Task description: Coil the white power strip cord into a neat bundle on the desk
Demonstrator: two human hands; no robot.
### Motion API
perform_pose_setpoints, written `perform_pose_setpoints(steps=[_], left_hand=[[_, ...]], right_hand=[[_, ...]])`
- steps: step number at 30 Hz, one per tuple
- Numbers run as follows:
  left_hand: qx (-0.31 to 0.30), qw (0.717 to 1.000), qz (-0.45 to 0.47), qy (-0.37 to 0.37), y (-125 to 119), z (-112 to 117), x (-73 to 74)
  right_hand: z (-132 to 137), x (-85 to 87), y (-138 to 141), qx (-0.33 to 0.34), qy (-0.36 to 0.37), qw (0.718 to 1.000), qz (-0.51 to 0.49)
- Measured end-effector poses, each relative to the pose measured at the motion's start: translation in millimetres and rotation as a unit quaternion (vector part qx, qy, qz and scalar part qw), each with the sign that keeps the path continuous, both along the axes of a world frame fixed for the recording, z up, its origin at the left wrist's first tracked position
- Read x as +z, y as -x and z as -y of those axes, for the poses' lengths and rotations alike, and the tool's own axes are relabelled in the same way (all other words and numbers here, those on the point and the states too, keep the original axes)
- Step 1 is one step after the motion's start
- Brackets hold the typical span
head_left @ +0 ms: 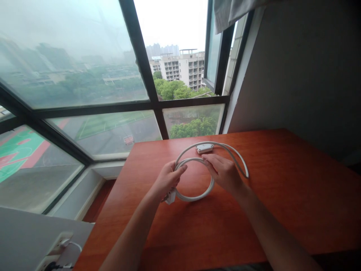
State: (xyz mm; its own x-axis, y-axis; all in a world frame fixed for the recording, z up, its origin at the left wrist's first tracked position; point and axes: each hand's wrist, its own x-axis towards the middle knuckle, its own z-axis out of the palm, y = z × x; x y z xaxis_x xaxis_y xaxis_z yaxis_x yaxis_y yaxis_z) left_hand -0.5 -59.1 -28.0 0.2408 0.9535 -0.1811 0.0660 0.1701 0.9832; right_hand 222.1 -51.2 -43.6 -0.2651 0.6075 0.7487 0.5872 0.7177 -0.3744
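A thick white cable [197, 195] lies coiled in loops on the red-brown wooden table [282, 195]. A small white box [204, 148] sits on the cable at the far side of the coil. My left hand [168, 180] is closed around the cable at the coil's left side, with a white plug end [170, 197] sticking out below it. My right hand [224, 172] rests on the right part of the coil, fingers curled over the cable and pressing it against the table.
The table stands against a large dark-framed window [158, 105] on the left and a grey wall [304, 75] on the right. A white socket with a plugged-in lead [60, 244] is at the lower left.
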Motion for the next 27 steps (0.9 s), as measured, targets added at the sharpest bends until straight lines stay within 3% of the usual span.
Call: perform_pose_setpoints(steps=[3,5,7,11,14,19,22,27], left_hand=[[-0.026,0.999,0.032,0.007,5.1,0.4,2.5],[-0.027,0.998,0.05,0.006,8.0,0.7,3.7],[-0.02,0.997,0.078,0.0,10.1,0.3,4.8],[0.007,0.987,0.157,-0.017,12.0,-3.1,7.9],[0.018,0.975,0.22,-0.032,11.0,-7.1,10.8],[0.056,0.957,0.278,-0.053,4.6,-16.1,13.1],[0.091,0.953,0.283,-0.055,-0.9,-20.9,11.2],[0.134,0.941,0.309,-0.042,-14.1,-23.5,4.6]], right_hand=[[5.3,9.4,-8.1,-0.06,-0.121,0.99,-0.026],[4.0,15.0,-14.9,-0.115,-0.124,0.984,-0.048],[-1.1,16.1,-20.9,-0.128,-0.06,0.988,-0.069],[-13.8,6.7,-26.9,-0.044,0.143,0.981,-0.124],[-18.8,0.0,-24.7,0.019,0.262,0.943,-0.204],[-18.2,-1.6,-11.3,0.149,0.39,0.835,-0.358],[-14.1,-0.2,-3.8,0.19,0.42,0.786,-0.411],[-4.2,4.0,7.5,0.2,0.412,0.756,-0.468]])
